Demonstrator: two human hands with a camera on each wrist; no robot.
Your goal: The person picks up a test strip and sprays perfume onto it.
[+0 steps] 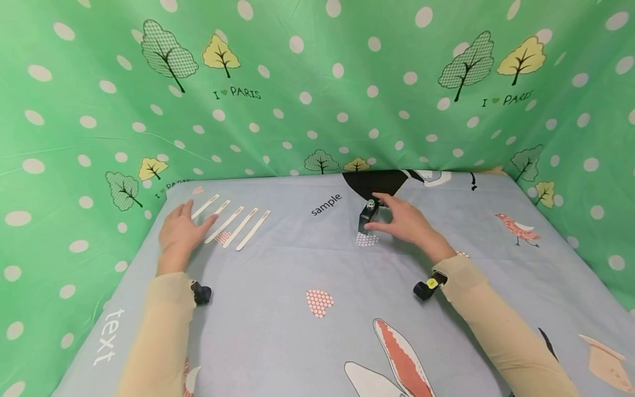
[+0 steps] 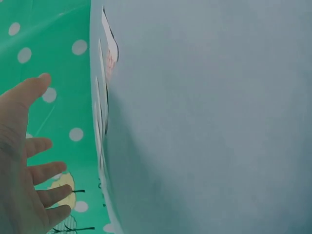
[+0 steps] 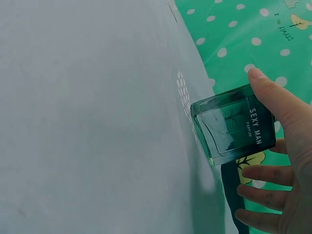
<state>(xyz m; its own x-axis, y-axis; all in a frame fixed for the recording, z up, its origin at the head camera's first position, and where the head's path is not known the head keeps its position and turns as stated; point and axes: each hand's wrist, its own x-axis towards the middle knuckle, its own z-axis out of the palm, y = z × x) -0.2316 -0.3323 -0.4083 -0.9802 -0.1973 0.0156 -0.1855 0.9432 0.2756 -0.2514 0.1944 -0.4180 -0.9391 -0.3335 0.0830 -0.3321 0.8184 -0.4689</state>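
A dark glass perfume bottle [image 1: 366, 219], its spray top bare, appears to stand upright on the cloth near the back; its label reads SEXY MAN in the right wrist view. My right hand [image 1: 404, 220] reaches around it, thumb on the near side and index finger behind. The other fingers of that hand stretch out straight; whether the thumb presses the glass I cannot tell. To the left, several white paper strips [image 1: 246, 230] lie in a slanted row. Over the leftmost strip [image 1: 205, 206] hovers my left hand [image 1: 182, 230], fingers spread, holding nothing.
A grey-blue printed cloth [image 1: 278, 331] covers the table. Green dotted curtains [image 1: 317, 82] hang behind it and along both sides. Each wrist wears a small black camera [image 1: 200, 293].
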